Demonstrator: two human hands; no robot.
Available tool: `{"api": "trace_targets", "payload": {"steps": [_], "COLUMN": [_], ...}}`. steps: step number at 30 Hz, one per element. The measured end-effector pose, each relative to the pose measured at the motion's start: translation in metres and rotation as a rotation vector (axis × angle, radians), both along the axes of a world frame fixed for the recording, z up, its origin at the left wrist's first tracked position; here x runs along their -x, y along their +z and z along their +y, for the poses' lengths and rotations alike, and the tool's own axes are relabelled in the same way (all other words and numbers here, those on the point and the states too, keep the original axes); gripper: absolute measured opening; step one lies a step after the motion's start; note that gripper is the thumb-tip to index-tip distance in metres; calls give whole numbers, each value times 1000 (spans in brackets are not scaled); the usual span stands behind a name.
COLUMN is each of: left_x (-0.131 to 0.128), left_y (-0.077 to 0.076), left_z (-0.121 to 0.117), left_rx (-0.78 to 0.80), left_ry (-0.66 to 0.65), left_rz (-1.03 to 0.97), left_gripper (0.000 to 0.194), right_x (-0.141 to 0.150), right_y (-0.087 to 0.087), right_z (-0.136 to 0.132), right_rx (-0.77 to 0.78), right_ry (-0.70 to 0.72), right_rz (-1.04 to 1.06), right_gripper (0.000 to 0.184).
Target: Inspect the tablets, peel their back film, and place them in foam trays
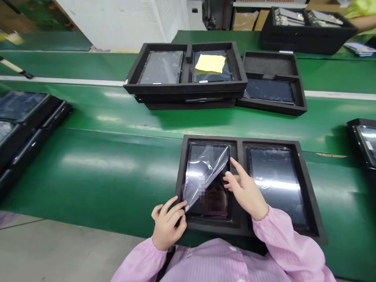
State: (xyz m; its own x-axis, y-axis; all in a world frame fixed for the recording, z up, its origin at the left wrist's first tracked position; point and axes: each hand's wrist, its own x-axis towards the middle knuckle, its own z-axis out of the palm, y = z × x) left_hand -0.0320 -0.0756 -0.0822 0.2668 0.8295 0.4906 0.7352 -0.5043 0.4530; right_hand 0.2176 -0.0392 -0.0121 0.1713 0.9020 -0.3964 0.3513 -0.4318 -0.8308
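Note:
A black foam tray (239,143) with two pockets lies on the green belt in front of me. Each pocket holds a dark screen panel: one on the left (217,196), one on the right (276,180). A clear protective film (205,168) is peeled up off the left panel and folded toward its top right corner. My left hand (168,225) pinches the film's lower left corner at the tray's front edge. My right hand (245,188) rests on the left panel's right side, its index finger stretched out toward the lifted film.
The green conveyor belt (111,164) runs left to right. Behind are stacked black trays (186,74) with panels and a yellow note (210,63), and another tray (272,82) beside them. More trays sit at the left edge (26,117), right edge (362,145) and far back (305,29).

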Motion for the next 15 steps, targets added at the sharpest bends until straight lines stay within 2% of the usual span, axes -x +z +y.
{"api": "trace_targets", "payload": {"steps": [3, 5, 8, 11, 13, 15], "left_x": [-1, -3, -8, -12, -14, -15], "left_y": [1, 1, 1, 3, 6, 8], "left_z": [-8, -15, -26, -30, -30, -30], "left_rx": [-19, -7, 27, 72, 88, 86], "left_ry": [-40, -111, -212, -211, -196, -200], "left_rz": [32, 61, 119, 108, 91, 87], "left_gripper": [17, 20, 28, 31, 31, 31], "right_x": [10, 15, 14, 11, 14, 24], "right_y": [-1, 0, 0, -1, -1, -1], "right_z": [1, 1, 2, 6, 7, 3], "right_rx": [-37, -78, -118, -150, -270, -466], "right_ry": [93, 140, 137, 119, 161, 297], "right_rz": [-35, -46, -84, -205, -281, -293], "right_gripper": [64, 59, 45, 31, 25, 32]}}
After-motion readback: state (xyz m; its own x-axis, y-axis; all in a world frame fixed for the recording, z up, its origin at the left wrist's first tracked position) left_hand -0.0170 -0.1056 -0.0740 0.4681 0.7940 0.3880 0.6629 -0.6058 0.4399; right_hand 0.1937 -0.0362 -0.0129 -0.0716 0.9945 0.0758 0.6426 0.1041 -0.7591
